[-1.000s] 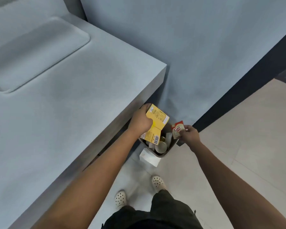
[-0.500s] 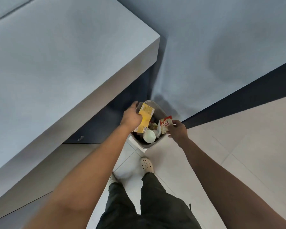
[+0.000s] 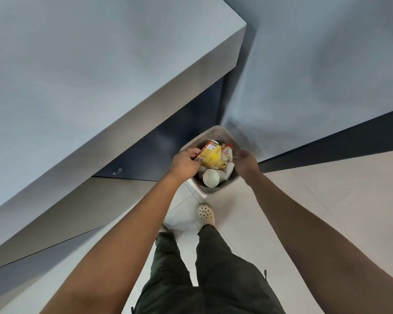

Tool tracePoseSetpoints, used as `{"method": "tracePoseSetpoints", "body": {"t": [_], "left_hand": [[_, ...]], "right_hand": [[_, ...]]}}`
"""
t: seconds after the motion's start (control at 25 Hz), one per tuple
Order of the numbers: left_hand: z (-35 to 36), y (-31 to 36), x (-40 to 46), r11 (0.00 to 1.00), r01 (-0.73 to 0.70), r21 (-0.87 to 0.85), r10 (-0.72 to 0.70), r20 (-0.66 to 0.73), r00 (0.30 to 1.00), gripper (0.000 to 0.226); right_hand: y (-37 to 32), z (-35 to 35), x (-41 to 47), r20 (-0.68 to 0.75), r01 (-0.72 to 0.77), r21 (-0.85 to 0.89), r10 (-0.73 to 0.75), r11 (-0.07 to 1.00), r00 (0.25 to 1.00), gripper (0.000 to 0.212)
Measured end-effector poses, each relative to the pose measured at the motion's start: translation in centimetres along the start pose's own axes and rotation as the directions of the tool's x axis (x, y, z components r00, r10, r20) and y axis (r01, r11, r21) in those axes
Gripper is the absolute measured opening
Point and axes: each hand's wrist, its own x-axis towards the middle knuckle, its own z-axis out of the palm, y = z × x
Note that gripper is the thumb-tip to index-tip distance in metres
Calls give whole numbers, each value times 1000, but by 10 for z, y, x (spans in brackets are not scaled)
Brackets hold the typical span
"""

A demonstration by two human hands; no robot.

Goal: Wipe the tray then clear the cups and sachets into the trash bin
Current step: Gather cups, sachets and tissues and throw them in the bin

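Our left hand (image 3: 184,163) gripped the yellow box (image 3: 211,155) by its near end, fingers curled round it, the box tilted over the mouth of the bin (image 3: 210,191) and already partly inside the rim. Our right hand (image 3: 245,163) hung at the bin's right edge with fingers bent; whether it held anything we could not tell. The sachet (image 3: 227,152) lay in the bin just beside the box, and a white cup (image 3: 211,177) sat among the rest below. The bin stood on the floor against the wall, under the counter (image 3: 114,71) corner. To finish well, we judged we should lower the box past the rim before letting go, so it would not catch the edge and tip out.
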Motion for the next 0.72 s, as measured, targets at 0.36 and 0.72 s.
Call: {"method": "tracePoseSetpoints", "body": {"t": [0.36,0.72], "left_hand": [[-31,4,-28,989,-101,-108,99,-31,995,34],[-94,-14,-114,912,-340,-231,313,-147,938,32]], "right_hand": [[-27,-3,-33,40,98,-51,-96,994,995,22],[-104,14,-148,59,596,76,-601,799,797,8]]}}
